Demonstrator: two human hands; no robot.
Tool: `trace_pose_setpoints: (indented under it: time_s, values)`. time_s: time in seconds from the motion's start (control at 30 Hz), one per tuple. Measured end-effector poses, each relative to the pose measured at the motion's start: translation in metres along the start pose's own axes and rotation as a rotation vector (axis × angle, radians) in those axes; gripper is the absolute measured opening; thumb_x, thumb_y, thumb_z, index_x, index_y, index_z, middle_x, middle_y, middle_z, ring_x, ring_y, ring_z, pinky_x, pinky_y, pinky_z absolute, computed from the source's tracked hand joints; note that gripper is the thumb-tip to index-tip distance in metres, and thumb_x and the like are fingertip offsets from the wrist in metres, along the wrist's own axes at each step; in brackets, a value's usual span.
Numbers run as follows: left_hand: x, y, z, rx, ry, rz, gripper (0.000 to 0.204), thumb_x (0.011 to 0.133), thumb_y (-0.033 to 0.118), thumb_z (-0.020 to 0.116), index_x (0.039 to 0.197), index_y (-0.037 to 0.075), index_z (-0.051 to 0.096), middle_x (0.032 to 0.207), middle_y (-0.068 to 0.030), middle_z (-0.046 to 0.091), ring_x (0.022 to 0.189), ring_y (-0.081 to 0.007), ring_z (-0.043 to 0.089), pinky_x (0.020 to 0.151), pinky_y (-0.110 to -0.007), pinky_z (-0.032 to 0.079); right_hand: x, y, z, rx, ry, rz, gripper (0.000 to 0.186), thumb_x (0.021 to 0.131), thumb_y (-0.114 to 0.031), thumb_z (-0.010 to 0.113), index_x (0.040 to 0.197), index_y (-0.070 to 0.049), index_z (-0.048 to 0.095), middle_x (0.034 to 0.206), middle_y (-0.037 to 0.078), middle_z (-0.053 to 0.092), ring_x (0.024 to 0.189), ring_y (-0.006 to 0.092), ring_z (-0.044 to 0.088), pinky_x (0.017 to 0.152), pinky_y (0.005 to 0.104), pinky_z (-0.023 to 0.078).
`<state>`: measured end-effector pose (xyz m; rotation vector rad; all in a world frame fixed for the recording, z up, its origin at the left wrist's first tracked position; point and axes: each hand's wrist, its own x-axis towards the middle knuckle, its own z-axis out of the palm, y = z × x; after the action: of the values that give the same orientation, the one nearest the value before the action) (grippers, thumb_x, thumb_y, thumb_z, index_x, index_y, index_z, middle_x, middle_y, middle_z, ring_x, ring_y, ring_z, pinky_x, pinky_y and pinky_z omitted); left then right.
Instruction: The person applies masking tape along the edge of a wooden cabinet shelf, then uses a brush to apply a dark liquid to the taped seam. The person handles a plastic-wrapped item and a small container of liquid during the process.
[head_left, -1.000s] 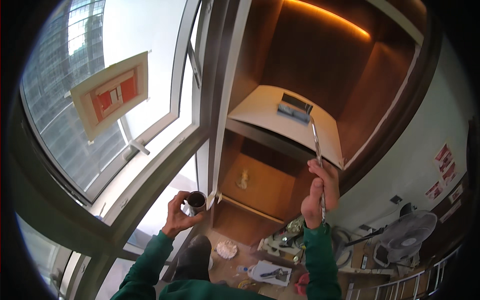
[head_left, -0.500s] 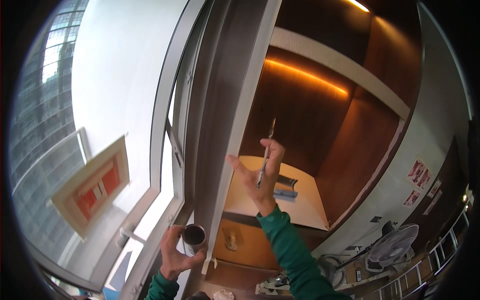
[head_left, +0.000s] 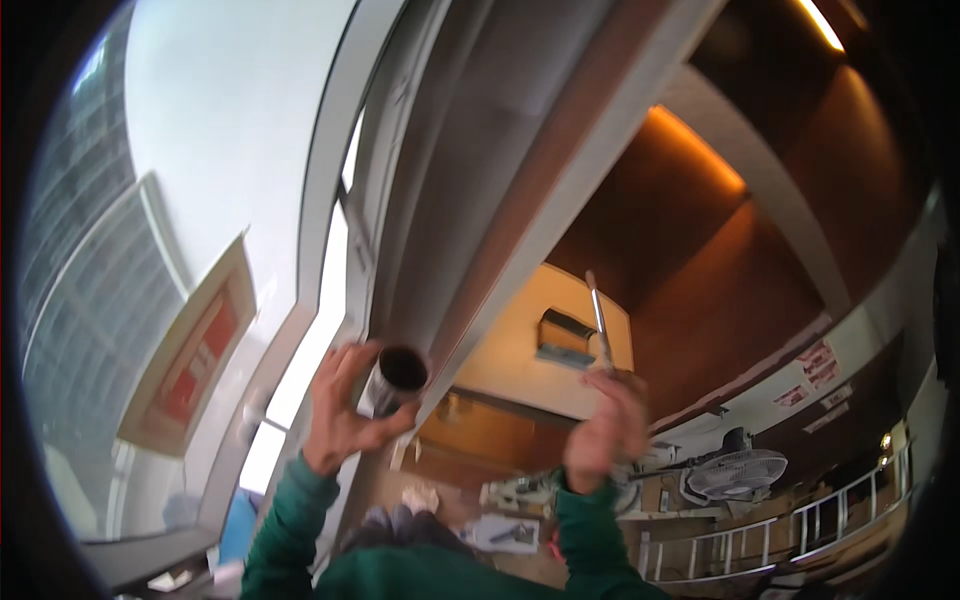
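Observation:
My left hand [head_left: 335, 412] is wrapped around a small can [head_left: 380, 393], its thumb and fingers on opposite sides. The can's mouth faces up and looks dark inside; what it contains cannot be made out. My right hand [head_left: 606, 430], a little blurred, grips a thin paintbrush [head_left: 598, 312] by its lower part, tip pointing up. The brush shows in front of a light wooden shelf [head_left: 500, 350] of a cabinet, apart from the can. Beyond the can runs the grey window frame [head_left: 345, 255], and a pale cabinet edge [head_left: 570, 220] slants up between my hands.
A dark curved object [head_left: 567, 325] and a blue-grey one lie on the shelf. At left, a window handle [head_left: 255, 408] and a red-and-cream sign [head_left: 195, 365] appear. A fan [head_left: 735, 472] stands at lower right near a metal ladder [head_left: 780, 540]; papers [head_left: 505, 533] lie below.
My view has tilted and turned. My right hand has drawn down and right, away from the cabinet opening, with the paintbrush. My left hand and the can sit higher in view.

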<state>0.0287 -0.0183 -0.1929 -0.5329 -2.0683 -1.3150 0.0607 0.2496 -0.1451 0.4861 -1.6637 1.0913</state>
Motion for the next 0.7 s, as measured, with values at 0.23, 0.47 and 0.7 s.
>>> trace_pose_setpoints:
  time_s: [0.23,0.47,0.7]
  values:
    - [0.01,0.003,-0.009,0.009,-0.045,0.029,0.054,0.055,0.02,0.077,0.104,0.002,0.065,0.092,-0.0106,0.062,0.081,-0.0283,0.055,0.074,-0.038,0.047,0.078,-0.06,-0.018,0.257,-0.467,0.316,0.023,0.084,-0.009,0.055,0.093,0.01,0.066,0.069,0.015,0.061,0.056,0.0201,0.058,0.054,0.0301,0.049]
    - [0.01,0.0,-0.013,-0.057,-0.025,-0.033,0.05,0.054,0.02,0.075,0.099,0.001,0.067,0.09,-0.011,0.062,0.081,-0.028,0.057,0.074,-0.038,0.047,0.164,-0.056,0.033,-0.045,-0.889,0.347,0.044,0.086,-0.005,0.052,0.129,-0.003,0.061,0.057,0.0,0.051,0.053,0.0046,0.049,0.05,0.0231,0.04]
    - [0.009,-0.01,-0.011,-0.123,0.006,-0.057,0.047,0.055,0.018,0.074,0.097,0.001,0.067,0.089,-0.0126,0.061,0.08,-0.0286,0.059,0.073,-0.037,0.048,0.221,-0.07,0.044,0.016,-0.735,0.415,0.06,0.081,-0.003,0.048,0.141,-0.007,0.051,0.055,-0.001,0.05,0.052,0.0065,0.048,0.054,0.0232,0.044]
